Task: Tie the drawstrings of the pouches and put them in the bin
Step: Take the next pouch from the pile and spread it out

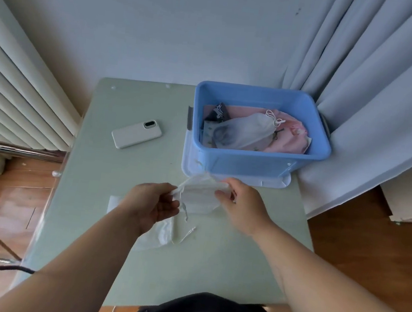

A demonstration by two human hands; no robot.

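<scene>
A white drawstring pouch (199, 196) is held just above the pale green table (126, 172), in front of the blue bin (258, 159). My left hand (154, 206) pinches its left edge and my right hand (239, 204) pinches its right edge. A thin drawstring (185, 211) dangles from the pouch between my hands. Another white pouch (162, 234) lies flat on the table under my left hand, partly hidden by it. Inside the bin lie a tied white pouch (246, 132), a pink pouch (293, 137) and a dark patterned one (219, 112).
A white phone (136, 134) lies face down on the table left of the bin. The bin stands on its white lid (273, 182). Curtains (375, 98) hang at the right, a radiator (15, 88) at the left. A white paper (114, 203) lies under my left wrist.
</scene>
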